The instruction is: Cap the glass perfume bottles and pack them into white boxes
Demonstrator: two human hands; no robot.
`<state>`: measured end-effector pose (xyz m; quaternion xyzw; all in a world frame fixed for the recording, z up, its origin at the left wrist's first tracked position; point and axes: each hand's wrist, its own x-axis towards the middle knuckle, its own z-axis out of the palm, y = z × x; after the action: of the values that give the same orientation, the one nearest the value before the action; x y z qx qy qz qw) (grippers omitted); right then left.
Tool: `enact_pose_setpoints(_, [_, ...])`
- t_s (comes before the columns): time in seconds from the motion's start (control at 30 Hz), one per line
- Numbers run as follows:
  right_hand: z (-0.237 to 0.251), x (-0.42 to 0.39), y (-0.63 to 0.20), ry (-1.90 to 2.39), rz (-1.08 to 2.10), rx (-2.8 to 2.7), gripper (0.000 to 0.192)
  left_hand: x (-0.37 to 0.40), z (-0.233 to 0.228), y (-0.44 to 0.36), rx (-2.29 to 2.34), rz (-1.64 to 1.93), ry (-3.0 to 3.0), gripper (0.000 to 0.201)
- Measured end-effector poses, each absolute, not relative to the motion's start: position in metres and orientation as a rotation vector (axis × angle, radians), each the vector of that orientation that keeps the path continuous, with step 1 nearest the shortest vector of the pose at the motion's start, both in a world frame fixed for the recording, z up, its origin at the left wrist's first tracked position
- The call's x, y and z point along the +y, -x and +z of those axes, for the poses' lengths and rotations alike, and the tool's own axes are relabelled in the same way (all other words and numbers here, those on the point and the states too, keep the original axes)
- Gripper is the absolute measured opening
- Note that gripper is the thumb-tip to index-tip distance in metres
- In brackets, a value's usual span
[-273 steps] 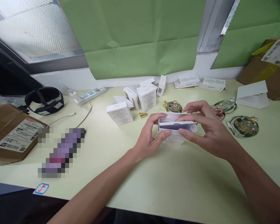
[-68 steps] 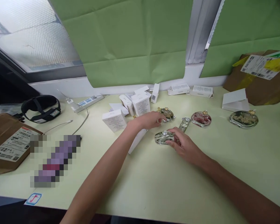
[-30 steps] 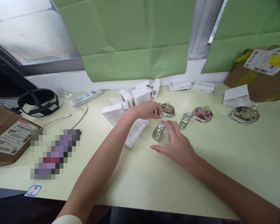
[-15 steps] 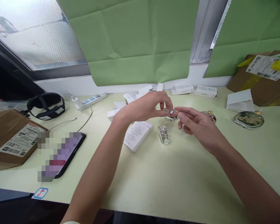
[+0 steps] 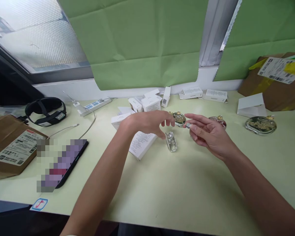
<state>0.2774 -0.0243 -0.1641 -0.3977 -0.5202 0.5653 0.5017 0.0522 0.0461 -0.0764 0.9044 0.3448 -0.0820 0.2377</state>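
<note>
Pale green table [image 5: 186, 196] fills the lower frame, and a brown parcel [image 5: 9, 147] sits at the left edge with a phone [image 5: 64, 164] just beside it. At centre a flat white box [image 5: 141, 144] lies on its side, with more white boxes [image 5: 147, 102] clustered above it toward the wall. My left hand [image 5: 147, 122] hovers over that flat box, fingers loosely spread and curled down, gripping nothing I can see. My right hand [image 5: 208, 136] is palm-up just right of centre, thumb and forefinger pinched on a tiny silver cap [image 5: 188, 125]. Between my two hands, standing upright on the table, is the small clear bottle [image 5: 171, 141], apart from both hands and with a bare silver neck on top. A gold-trimmed round bottle [image 5: 179, 118] lies just above it, a pinkish one [image 5: 218, 120] peeks from behind my right hand, and another round one [image 5: 260, 124] lies at the far right. By my reckoning, the cap is in my grip and the bottle is out; fitting the cap and boxing the bottle are still ahead.
</note>
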Motion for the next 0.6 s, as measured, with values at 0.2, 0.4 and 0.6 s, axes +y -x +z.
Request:
enact_pose_setpoints(0.2, [-0.169,-0.027,-0.283,0.850,1.492,-1.380,0.023,0.060,-0.108,-0.058,0.857,-0.402,-2.431,0.047])
enact_pose_setpoints(0.4, [-0.172,-0.025,-0.285,0.968,1.426,-1.472,0.030,0.050,-0.115,-0.070,0.989,-0.429,-2.446,0.042])
enact_pose_setpoints(0.6, [-0.171,-0.023,-0.278,1.194,0.947,-1.676,0.027,0.042,-0.111,-0.074,1.094,-0.486,-2.364,0.055])
